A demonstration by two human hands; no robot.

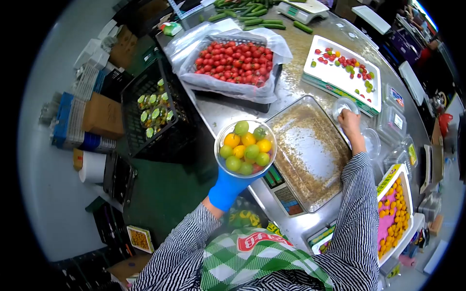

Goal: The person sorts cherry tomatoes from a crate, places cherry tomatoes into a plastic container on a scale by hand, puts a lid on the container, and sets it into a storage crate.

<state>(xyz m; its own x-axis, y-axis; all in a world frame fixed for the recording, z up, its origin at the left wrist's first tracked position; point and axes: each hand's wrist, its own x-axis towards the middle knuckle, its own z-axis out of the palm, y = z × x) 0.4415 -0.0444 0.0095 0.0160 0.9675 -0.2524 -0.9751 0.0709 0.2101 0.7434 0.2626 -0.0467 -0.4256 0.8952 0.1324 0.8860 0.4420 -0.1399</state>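
In a blue glove, my left hand [227,188] is closed around a clear round plastic cup [219,157] from below. Green and yellow cherry tomatoes [246,148] fill the cup, with a little red near its bottom edge. My bare right hand [350,122] reaches across the table, its fingers closed at a clear round plastic lid or cup [343,103]; which one I cannot tell. Another clear round plastic piece [372,144] lies beside that wrist. Between my hands sits a weighing scale [287,198] with a wide, stained metal pan [310,140].
Red cherry tomatoes [238,63] fill a lined crate at the back. A white foam box [323,72] holds mixed tomatoes, and another box [410,225] holds yellow ones. Clear clamshell packs [391,123] stand at right. Cucumbers [264,23] lie far back. A black crate [145,140] stands left.
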